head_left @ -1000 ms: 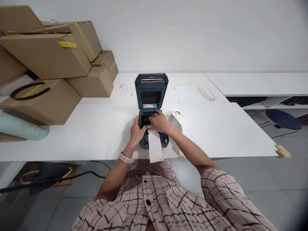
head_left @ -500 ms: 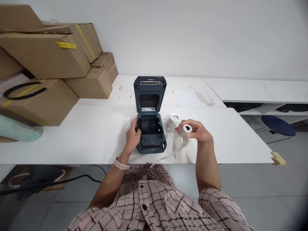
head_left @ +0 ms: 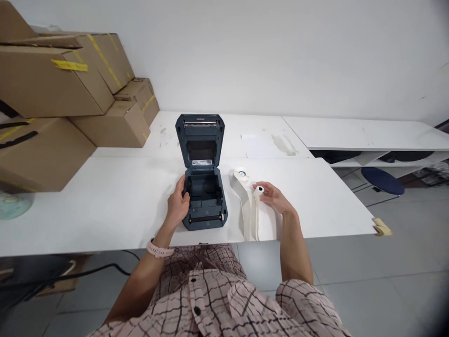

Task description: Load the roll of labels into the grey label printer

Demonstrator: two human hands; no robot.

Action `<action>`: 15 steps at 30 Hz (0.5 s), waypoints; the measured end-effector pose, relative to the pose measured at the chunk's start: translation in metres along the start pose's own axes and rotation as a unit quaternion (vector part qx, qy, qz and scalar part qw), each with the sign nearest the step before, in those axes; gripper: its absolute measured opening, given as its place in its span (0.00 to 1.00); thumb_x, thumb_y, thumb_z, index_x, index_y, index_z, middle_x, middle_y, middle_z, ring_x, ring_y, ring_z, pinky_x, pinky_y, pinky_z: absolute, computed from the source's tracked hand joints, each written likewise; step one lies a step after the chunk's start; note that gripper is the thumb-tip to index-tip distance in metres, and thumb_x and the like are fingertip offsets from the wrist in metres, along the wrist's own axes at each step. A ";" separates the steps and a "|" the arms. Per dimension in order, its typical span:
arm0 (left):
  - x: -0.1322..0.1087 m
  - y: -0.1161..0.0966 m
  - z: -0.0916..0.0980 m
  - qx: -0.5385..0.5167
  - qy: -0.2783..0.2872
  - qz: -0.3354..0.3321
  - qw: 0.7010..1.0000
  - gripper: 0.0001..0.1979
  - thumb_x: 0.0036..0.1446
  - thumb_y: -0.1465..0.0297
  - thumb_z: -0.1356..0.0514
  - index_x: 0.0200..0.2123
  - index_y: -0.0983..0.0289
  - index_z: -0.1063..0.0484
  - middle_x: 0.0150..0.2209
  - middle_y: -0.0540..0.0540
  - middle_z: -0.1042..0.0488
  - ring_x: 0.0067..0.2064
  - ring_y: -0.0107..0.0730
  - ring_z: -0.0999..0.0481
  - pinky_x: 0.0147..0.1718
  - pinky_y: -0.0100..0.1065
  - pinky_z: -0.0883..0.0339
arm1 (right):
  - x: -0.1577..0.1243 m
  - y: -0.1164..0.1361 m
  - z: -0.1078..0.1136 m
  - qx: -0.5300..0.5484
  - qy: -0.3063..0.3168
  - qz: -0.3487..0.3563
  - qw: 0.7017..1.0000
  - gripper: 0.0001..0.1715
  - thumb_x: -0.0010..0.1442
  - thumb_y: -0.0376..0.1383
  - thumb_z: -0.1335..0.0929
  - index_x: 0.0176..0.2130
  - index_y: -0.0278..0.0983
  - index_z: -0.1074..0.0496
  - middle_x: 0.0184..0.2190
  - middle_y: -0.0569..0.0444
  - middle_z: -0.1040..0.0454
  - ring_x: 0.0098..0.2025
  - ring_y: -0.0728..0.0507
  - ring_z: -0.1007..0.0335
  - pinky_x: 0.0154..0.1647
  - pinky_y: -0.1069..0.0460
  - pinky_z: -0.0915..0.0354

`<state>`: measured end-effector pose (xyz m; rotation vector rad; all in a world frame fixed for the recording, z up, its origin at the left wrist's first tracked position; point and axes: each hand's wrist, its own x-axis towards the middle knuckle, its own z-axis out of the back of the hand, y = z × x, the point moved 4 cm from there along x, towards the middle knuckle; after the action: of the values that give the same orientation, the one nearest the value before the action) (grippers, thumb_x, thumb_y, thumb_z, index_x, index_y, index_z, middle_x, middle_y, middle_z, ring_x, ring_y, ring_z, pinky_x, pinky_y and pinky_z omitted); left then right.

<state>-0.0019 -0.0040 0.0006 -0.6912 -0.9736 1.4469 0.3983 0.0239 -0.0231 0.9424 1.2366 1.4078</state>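
A dark grey label printer (head_left: 205,222) stands on the white table with its lid raised, showing a bare inside and a roller at the front. My left hand (head_left: 177,205) is closed on the printer's left wall, thumb over the rim. To the right, my right hand (head_left: 275,197) has its fingers around a small white paper roll (head_left: 259,192), whose dark core hole faces up. A loose strip hangs from this roll toward the table's front edge. Between it and the printer is another white roll (head_left: 242,175), with a long strip (head_left: 245,210) running from it to the edge.
Cardboard boxes (head_left: 45,79) with yellow tape are stacked at the left. A white sheet (head_left: 257,146) lies toward the back of the table (head_left: 329,206). On the right, a blue stool (head_left: 382,180) stands beyond the table, and a tan piece (head_left: 382,227) sits at its corner.
My right hand has lowered the small roll toward the table, close to the other roll's strip. My left hand stays on the printer. The whole view has shifted to the right.
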 end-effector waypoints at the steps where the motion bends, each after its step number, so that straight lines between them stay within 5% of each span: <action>1: 0.000 -0.001 0.000 0.009 -0.003 0.000 1.000 0.36 0.63 0.71 0.43 0.74 0.55 0.44 0.68 0.61 0.30 0.69 0.51 0.30 0.68 0.58 0.40 | 0.000 0.003 0.003 0.004 0.005 0.010 1.000 0.38 0.50 0.45 0.21 0.57 0.44 0.28 0.63 0.43 0.25 0.64 0.35 0.27 0.61 0.38 0.31; 8: 0.000 -0.010 0.001 0.048 -0.017 0.015 0.999 0.35 0.62 0.72 0.45 0.73 0.57 0.42 0.65 0.61 0.26 0.64 0.54 0.25 0.65 0.60 0.36 | 0.044 0.053 0.007 -0.087 0.076 0.039 0.993 0.45 0.51 0.41 0.20 0.65 0.48 0.32 0.71 0.47 0.35 0.76 0.36 0.46 0.74 0.35 0.48; 15: -0.004 -0.009 -0.001 -0.012 -0.009 0.022 1.000 0.36 0.64 0.69 0.44 0.74 0.55 0.46 0.70 0.62 0.32 0.68 0.51 0.30 0.65 0.56 0.36 | 0.106 0.064 -0.038 -0.172 0.153 0.005 0.973 0.41 0.39 0.36 0.19 0.54 0.38 0.24 0.53 0.47 0.20 0.55 0.34 0.24 0.58 0.40 0.29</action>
<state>0.0034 -0.0084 0.0075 -0.7214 -0.9971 1.4845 0.3288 0.1205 0.0268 0.5073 1.1544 1.7536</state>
